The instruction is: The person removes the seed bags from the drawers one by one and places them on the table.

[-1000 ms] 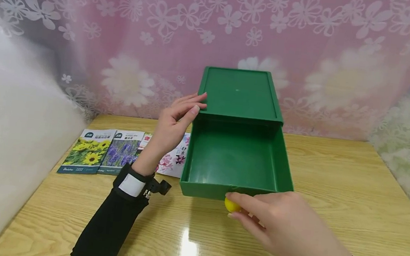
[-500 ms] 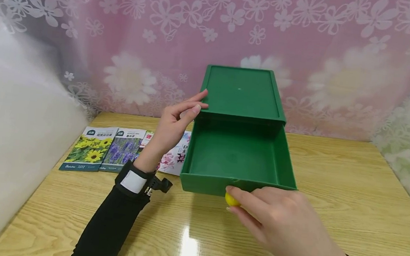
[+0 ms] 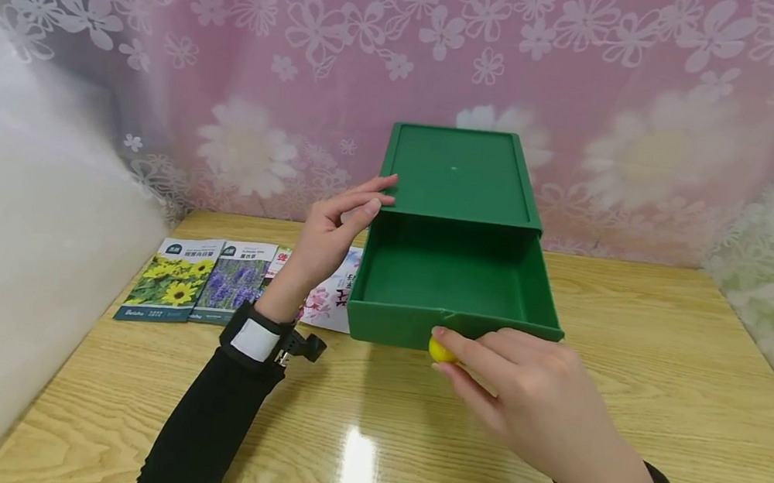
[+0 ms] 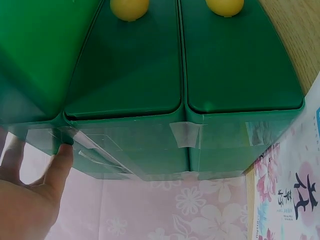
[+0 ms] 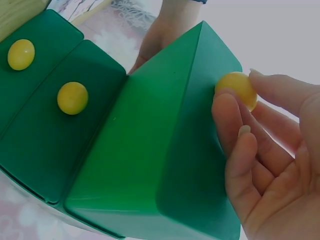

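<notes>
A green drawer cabinet [image 3: 463,175] stands on the table with its top drawer [image 3: 389,325] pulled partway out; the part of the inside in sight holds nothing. My right hand [image 3: 533,395] pinches the round yellow knob [image 3: 442,351] on the drawer's front between thumb and fingers. In the right wrist view, that knob [image 5: 237,89] sits between the fingertips. My left hand [image 3: 332,232] rests on the cabinet's upper left edge, fingers extended over the top. Below, two closed drawers [image 4: 130,65] each carry a yellow knob [image 5: 72,98].
Several flower-picture booklets lie left of the cabinet, among them one with sunflowers [image 3: 173,279] and one with purple flowers [image 3: 232,281]. A pink floral curtain [image 3: 347,74] hangs behind the wooden table [image 3: 628,358]. White sheeting [image 3: 37,239] rises along the left side.
The top drawer has slid inward, away from me, with my right hand moving along on its knob. Less of the drawer's inside shows. My left hand has stayed at the cabinet's edge.
</notes>
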A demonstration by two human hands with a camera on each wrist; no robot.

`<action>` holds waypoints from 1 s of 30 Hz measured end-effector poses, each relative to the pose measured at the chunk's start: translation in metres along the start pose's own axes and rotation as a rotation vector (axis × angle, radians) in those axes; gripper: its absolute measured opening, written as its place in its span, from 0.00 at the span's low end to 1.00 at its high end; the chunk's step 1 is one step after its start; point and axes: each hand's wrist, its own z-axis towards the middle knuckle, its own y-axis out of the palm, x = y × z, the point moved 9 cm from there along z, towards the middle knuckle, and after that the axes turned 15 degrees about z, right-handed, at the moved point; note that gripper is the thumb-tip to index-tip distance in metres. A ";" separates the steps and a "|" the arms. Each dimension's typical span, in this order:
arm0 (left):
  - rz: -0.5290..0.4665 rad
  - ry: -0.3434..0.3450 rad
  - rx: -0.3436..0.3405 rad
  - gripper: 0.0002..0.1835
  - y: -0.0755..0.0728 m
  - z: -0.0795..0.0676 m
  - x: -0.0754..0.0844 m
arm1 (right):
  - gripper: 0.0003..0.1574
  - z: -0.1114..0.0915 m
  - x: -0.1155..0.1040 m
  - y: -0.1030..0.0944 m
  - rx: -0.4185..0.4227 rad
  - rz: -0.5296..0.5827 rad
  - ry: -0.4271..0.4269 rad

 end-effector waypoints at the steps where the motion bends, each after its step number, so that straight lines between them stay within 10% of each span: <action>1: 0.003 0.000 -0.001 0.15 0.000 0.000 0.000 | 0.26 0.000 0.001 0.001 0.002 -0.003 -0.001; 30: -0.007 -0.013 -0.002 0.15 0.000 0.000 0.001 | 0.33 -0.003 0.029 0.012 -0.033 -0.033 0.082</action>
